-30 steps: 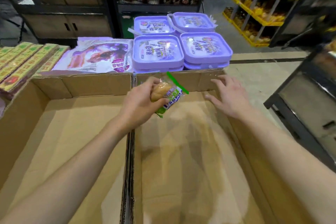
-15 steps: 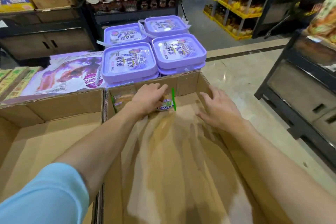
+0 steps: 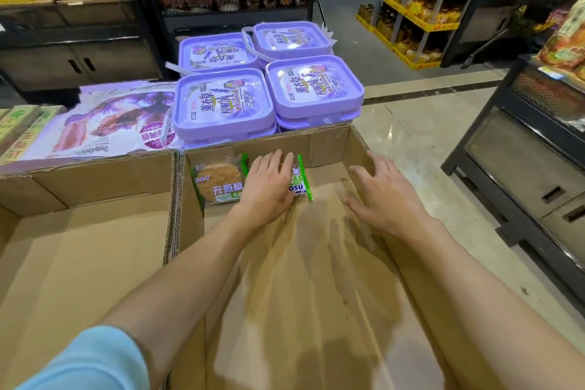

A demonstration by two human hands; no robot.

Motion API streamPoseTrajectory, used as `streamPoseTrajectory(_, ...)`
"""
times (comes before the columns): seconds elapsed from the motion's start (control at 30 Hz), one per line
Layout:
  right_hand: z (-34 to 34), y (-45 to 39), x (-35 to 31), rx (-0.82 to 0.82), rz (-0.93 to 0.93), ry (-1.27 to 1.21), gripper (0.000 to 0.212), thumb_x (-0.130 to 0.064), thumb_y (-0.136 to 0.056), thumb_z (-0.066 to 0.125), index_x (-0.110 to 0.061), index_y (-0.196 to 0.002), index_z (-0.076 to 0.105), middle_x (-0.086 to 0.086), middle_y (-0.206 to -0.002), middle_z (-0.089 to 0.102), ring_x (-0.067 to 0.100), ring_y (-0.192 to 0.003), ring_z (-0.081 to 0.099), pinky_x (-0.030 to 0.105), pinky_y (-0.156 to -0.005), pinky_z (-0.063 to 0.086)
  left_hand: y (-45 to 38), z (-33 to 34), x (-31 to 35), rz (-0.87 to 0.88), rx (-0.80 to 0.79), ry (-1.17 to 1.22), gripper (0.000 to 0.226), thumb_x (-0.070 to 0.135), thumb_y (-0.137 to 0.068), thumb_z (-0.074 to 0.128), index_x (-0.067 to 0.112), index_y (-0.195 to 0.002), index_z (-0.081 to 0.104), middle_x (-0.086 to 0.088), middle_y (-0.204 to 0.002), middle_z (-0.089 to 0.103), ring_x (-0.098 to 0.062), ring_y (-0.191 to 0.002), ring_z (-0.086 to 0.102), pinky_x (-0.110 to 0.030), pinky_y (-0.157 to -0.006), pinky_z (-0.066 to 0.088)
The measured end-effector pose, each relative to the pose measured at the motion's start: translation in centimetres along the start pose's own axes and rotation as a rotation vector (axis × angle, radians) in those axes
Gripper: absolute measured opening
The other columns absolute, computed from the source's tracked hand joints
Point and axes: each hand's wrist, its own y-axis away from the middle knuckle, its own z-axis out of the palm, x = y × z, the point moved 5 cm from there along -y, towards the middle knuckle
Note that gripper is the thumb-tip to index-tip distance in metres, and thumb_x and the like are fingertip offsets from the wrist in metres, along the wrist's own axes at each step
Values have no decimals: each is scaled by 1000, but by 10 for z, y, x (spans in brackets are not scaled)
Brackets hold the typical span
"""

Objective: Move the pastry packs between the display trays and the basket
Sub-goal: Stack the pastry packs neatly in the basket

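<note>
1. Two cardboard display trays sit side by side and fill the lower frame: the left tray and the right tray.
2. At the far end of the right tray, just above frame centre, two pastry packs stand leaning against the back wall.
3. The first pastry pack is in the tray's far left corner; it is clear with green edges, and a round golden pastry shows through.
4. The second pastry pack is just right of the first, mostly hidden by the left hand.
5. The left hand lies palm down on the second pack, fingers straight and close together, pressing on it rather than curled round it.
6. The right hand is right of centre, near the tray's right wall, fingers spread apart and relaxed, holding nothing.
7. Behind the trays, at upper centre, are stacked purple lidded tubs; a purple bag lies to their left.
</note>
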Motion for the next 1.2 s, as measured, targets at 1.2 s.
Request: streamPoseTrajectory(1.2,3,-4,8,63,6,-136,54,-47,-95,58,-21,-141,49,16,-161,24,28,-149,21,39,-108,41,-11,-12,1,-68,122,-46,79,39,-54,91,6,-116,55,-14,-110,57,-36,-106,55,-50,-108,38)
